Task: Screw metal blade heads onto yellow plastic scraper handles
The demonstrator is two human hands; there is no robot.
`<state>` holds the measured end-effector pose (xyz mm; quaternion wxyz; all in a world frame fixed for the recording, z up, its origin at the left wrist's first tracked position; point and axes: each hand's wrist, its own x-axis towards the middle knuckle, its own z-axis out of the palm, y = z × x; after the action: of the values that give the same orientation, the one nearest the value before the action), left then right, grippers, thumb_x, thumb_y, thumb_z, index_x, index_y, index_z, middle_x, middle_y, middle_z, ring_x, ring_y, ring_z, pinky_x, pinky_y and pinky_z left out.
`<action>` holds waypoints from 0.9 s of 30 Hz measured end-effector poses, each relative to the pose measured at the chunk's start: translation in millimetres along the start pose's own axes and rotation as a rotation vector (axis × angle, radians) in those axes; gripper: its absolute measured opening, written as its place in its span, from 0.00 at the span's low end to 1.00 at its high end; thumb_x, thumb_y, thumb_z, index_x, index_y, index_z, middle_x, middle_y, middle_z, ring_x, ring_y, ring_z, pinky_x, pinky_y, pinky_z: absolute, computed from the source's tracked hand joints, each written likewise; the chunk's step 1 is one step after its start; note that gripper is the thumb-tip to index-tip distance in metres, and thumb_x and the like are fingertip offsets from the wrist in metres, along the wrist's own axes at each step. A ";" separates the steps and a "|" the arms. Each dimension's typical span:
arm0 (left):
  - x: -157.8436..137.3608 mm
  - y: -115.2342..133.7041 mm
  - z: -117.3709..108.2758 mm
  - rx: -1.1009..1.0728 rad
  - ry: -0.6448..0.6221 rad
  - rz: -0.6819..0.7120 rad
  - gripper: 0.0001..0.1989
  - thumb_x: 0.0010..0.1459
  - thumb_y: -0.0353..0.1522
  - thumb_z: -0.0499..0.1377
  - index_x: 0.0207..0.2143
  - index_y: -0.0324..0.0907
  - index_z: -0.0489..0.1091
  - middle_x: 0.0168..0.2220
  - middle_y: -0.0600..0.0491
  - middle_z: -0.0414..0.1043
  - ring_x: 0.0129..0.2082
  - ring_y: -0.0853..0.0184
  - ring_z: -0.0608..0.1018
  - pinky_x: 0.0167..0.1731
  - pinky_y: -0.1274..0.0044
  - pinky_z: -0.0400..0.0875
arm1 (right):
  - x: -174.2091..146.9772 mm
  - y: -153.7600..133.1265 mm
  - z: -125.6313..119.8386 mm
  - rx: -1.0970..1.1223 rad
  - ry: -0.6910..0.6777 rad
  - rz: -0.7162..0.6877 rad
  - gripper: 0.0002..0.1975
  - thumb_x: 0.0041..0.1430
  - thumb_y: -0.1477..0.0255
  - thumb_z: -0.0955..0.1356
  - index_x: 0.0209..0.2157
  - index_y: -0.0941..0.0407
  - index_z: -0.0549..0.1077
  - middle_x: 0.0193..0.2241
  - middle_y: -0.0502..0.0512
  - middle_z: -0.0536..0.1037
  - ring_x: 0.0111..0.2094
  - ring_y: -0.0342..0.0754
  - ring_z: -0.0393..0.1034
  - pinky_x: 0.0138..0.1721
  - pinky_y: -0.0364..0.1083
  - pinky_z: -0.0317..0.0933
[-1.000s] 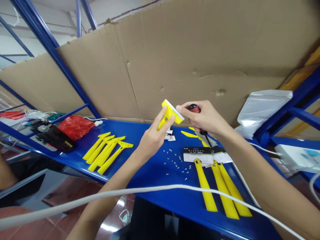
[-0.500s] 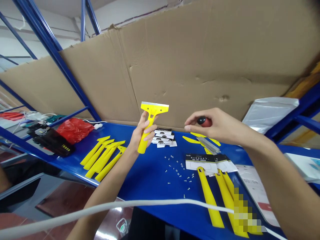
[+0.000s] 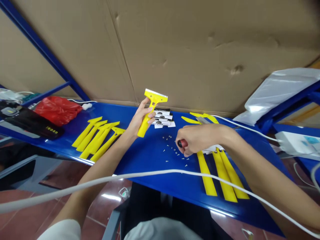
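My left hand point(image 3: 141, 116) is closed around the handle of a yellow scraper point(image 3: 144, 126), its wide head up and a metal blade along the top edge. Two small holes show in that head. My right hand point(image 3: 196, 138) is wrapped around a screwdriver point(image 3: 182, 143) with a red handle and black end; its shaft is hidden. This hand is over the table, just right of loose small screws and nuts point(image 3: 176, 151). Beneath my right wrist lie several yellow scrapers point(image 3: 207, 176), their card-covered heads partly hidden.
More yellow scraper handles point(image 3: 100, 136) lie at left on the blue table point(image 3: 145, 166). Behind are stacked black-and-white cards point(image 3: 163, 120) and yellow blade covers point(image 3: 190, 120). A red bag point(image 3: 58, 110) and a black case point(image 3: 30, 123) sit far left. A white cable point(image 3: 160, 172) crosses the foreground.
My right hand has moved down and left with the screwdriver, nearer the loose screws. My left hand still holds the scraper, now slightly tilted. The view has tipped downward.
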<state>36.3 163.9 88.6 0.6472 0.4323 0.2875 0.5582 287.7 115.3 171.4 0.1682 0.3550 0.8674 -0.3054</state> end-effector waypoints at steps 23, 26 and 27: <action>-4.4 -6.2 6.9 -0.164 -0.031 -0.086 0.36 0.54 0.26 0.72 0.65 0.51 0.71 0.54 0.48 0.80 0.24 0.79 0.71 0.21 0.84 0.63 | 20.3 -30.8 24.5 -0.196 -0.032 0.001 0.03 0.60 0.75 0.72 0.37 0.54 0.80 0.36 0.56 0.83 0.37 0.53 0.76 0.33 0.48 0.58; -7.4 -6.9 10.1 -0.231 -0.063 -0.107 0.34 0.55 0.24 0.72 0.62 0.49 0.71 0.52 0.48 0.80 0.25 0.79 0.72 0.22 0.84 0.64 | -0.8 -19.1 7.1 -0.133 0.227 -0.080 0.04 0.63 0.72 0.71 0.33 0.53 0.78 0.28 0.51 0.78 0.29 0.48 0.69 0.30 0.48 0.55; -8.2 -7.6 10.8 -0.236 -0.073 -0.117 0.32 0.55 0.24 0.72 0.61 0.48 0.71 0.51 0.48 0.80 0.24 0.79 0.72 0.22 0.84 0.65 | -9.9 -16.7 0.9 -0.118 0.351 -0.102 0.05 0.65 0.71 0.70 0.33 0.53 0.79 0.27 0.50 0.78 0.27 0.47 0.67 0.31 0.48 0.55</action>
<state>47.5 153.3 85.9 0.7351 0.3558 0.2208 0.5332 282.7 100.3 182.6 0.0192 0.3477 0.9168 -0.1955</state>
